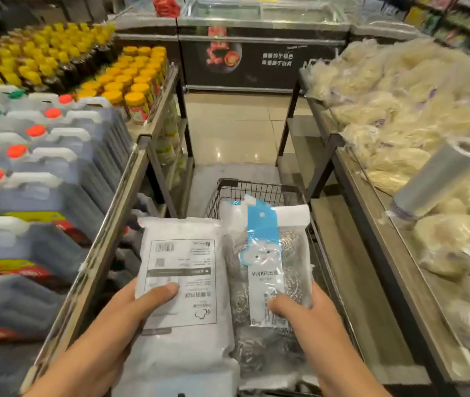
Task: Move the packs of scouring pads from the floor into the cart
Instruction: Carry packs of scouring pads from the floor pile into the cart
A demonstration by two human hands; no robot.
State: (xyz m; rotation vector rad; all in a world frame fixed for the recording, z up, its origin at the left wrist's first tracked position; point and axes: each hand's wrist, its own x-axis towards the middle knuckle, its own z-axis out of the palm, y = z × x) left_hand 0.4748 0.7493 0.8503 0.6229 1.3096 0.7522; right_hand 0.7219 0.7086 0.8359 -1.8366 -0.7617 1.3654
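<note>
In my left hand the pack is matt white plastic film with a printed paper-like label. In my right hand the other pack is clear glossy plastic over coiled steel wool. Behind them the cart is dark metal wire. At right of the frame, a roll of bags shines translucent; the floor is glossy tile.

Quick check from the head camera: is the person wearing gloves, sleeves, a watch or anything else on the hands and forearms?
Nothing worn shows. The left hand and right hand are bare, with no gloves, rings or tape visible. Both forearms are bare as far as the bottom edge of the picture, with no sleeve cuff, watch or band in view. Anything higher up the arms is out of frame.
</note>
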